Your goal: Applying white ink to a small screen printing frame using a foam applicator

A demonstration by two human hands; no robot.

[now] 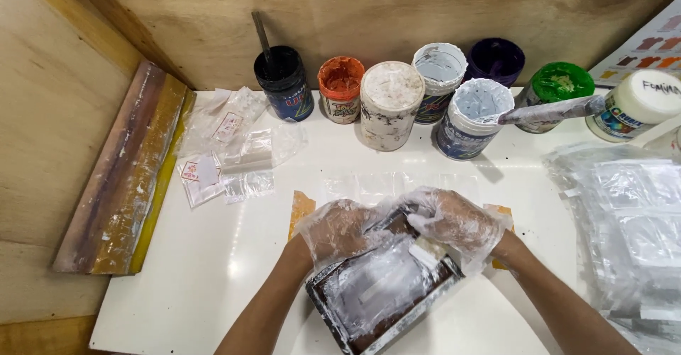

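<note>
Your left hand [339,229] in its thin plastic glove lies curled on the far left corner of the small printing frame [379,291]. Your right hand [454,222] pinches a little white scraper [427,251] on the frame's far right side. That frame sits near you on the white counter [213,270], its long side slanting from near left to far right.

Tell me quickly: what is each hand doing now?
Left hand: closed on the top edge of the small frame.
Right hand: holding a small white scraper.
</note>
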